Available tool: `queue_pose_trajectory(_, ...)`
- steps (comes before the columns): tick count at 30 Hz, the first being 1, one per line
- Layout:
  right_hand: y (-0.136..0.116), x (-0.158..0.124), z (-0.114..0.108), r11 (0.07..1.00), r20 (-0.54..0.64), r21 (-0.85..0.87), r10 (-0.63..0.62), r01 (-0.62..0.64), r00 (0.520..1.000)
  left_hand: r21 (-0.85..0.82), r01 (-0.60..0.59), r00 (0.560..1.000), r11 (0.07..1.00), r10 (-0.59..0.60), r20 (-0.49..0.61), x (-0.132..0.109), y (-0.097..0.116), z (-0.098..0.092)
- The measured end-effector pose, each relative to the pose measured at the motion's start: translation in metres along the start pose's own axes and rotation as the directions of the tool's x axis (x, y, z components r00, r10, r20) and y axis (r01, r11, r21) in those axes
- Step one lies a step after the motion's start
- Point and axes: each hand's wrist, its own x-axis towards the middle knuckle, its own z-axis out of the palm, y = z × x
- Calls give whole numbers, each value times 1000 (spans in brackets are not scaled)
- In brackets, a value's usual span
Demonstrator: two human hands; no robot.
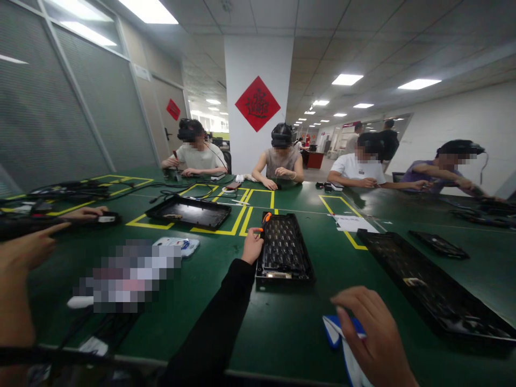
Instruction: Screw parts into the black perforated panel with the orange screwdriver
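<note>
Two hands of yours are in view, and only the left hand [252, 247] is occupied: its fingers look clamped on the orange-handled tool [266, 217], at the left edge of the black case [287, 250]. That case lies in the middle part of the green table [282, 322], its ribbed inside facing up and a pale strip [279, 276] along its near end.

Your right hand [374, 330] is apart from the case, thumb and fingers separated with nothing visible between them. It is above or beside a blue-and-white packet [332, 337]; you cannot tell from here whether they touch.

The likeliest trouble is a sliding case, since no second hand braces it and a sideways push from the tool could turn it on the smooth table. A slip of the tool could also scrape the ribs or catch the pale strip. If your right hand drops carelessly, it could drag the packet. The long black case [433, 290] is well apart to the right, so a knock there seems less likely
</note>
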Motion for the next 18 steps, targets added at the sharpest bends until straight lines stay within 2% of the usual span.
queue_pose_trajectory(2, 26, 9, 15, 988, 183, -77, 147, -135, 972, 4, 2, 1000, 1000, -2, -3, 0, 0, 0)
queue_pose_trajectory(5, 58, 1, 25, 936, 376, -199, 348, -291, 859, 8, -2, 1000, 1000, 2, -15, 0, 1, 0)
queue_pose_trajectory(6, 65, -4, 25, 933, 442, -198, 359, -301, 822, 6, -1, 1000, 1000, 1, -15, 0, 1, 0)
queue_pose_trajectory(8, 73, -12, 24, 949, 533, -157, 313, -272, 786, -3, 5, 1000, 1000, -5, -6, 0, 1, 0)
queue_pose_trajectory(12, 80, -14, 18, 972, 610, -90, 225, -215, 760, -12, 16, 1000, 1000, -16, 3, -1, 4, 1)
queue_pose_trajectory(15, 84, -6, 10, 963, 637, -98, 256, -253, 727, 5, 17, 1000, 1000, -17, -2, -1, 6, 1)
queue_pose_trajectory(18, 82, 13, -6, 963, 711, -87, 240, -256, 660, 27, 16, 1000, 1000, -16, -5, -2, 7, 0)
